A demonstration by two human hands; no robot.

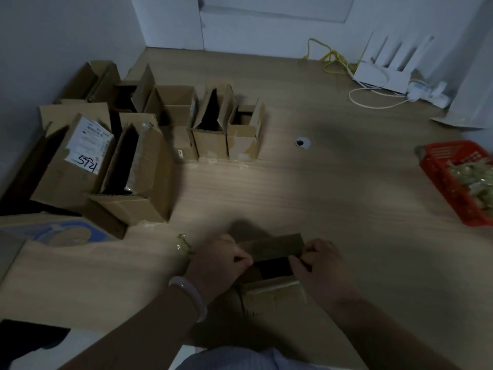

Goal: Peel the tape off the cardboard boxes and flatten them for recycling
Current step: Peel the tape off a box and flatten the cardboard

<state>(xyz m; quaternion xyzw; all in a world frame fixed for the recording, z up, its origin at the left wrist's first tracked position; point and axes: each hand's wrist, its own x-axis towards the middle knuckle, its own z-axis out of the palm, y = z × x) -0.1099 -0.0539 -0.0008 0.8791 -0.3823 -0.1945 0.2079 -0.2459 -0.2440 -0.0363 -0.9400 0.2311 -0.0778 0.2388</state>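
Observation:
A small open cardboard box (272, 289) sits at the near edge of the wooden table, its flaps up and a strip of clear tape across its near flap. My left hand (216, 263) grips the box's left side with curled fingers. My right hand (317, 265) pinches the box's right edge by the far flap. Both hands hold the same box between them. Several more open cardboard boxes (210, 124) stand in rows at the left, one bearing a white shipping label (88, 142).
A red plastic basket (458, 182) with crumpled tape stands at the right edge. A white router (386, 70) with cables and a power strip sits at the back right. A cable hole (303, 142) lies mid-table. A printed box (58, 231) lies at the near left.

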